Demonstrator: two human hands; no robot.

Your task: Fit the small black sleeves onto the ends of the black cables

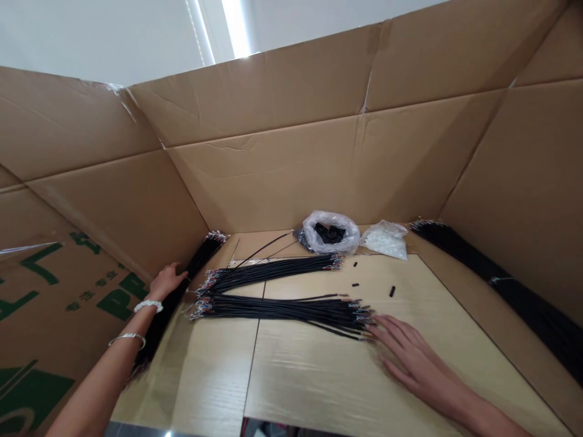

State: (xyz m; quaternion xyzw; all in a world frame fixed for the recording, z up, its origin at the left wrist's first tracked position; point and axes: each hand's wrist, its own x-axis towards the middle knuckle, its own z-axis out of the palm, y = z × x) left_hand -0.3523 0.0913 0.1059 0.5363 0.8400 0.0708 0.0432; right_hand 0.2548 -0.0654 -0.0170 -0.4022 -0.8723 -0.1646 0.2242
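Well, a corrugated cardboard screen (273, 182) rises along the left, back and right sides of a pale wood-grain tabletop (346, 376), and only the near edge stays open. Green printing (40, 285) marks the left panel. Four bundles of black wires with crimped ends lie here. An upper wire bundle (273, 273) and a lower wire bundle (282, 309) sit almost parallel in the middle, a left wire bundle (195, 267) runs along the foot of the left panel, and a right wire bundle (501, 285) follows the right panel. The left hand (166, 282) is half curled against the left wire bundle, touching it, though how firmly it has hold is impossible to tell. Two bracelets (132, 321) circle that wrist. The right hand (410, 358) lies palm down, fingers spread and holding nothing, its fingertips (376, 328) just beside the lower bundle's crimped ends. Two plastic bags sit against the back panel: a clear bag of black pieces (330, 233) and a smaller bag of white pieces (385, 240). Three small black pieces (355, 284) lie loose to the right of the bundles. Open tabletop stretches between the lower bundle and the near edge, with more room toward the right panel.
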